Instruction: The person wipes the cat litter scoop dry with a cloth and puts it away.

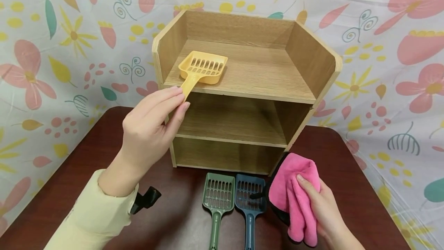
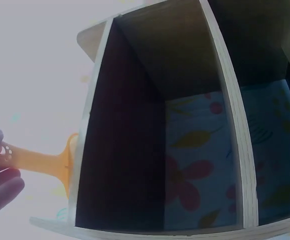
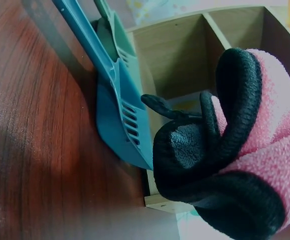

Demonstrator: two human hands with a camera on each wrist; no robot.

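My left hand (image 1: 147, 130) pinches the end of the handle of a yellow litter scoop (image 1: 190, 84). The scoop's slotted head is over the left side of the wooden shelf unit's (image 1: 256, 68) top board; whether it touches the board I cannot tell. In the left wrist view, the yellow handle (image 2: 40, 161) runs from my fingertips to the unit's edge. My right hand (image 1: 326, 207) grips a bunched pink cloth (image 1: 295, 188) with black edging, right of the unit's front. This cloth (image 3: 275, 95) hides the right hand in the right wrist view.
A green litter scoop (image 1: 216, 219) and a blue litter scoop (image 1: 249, 221) lie side by side before the unit, handles toward me. The dark reddish table (image 1: 173, 219) carries everything. A floral curtain (image 1: 86, 49) hangs behind. Two lower compartments face me beneath the top board.
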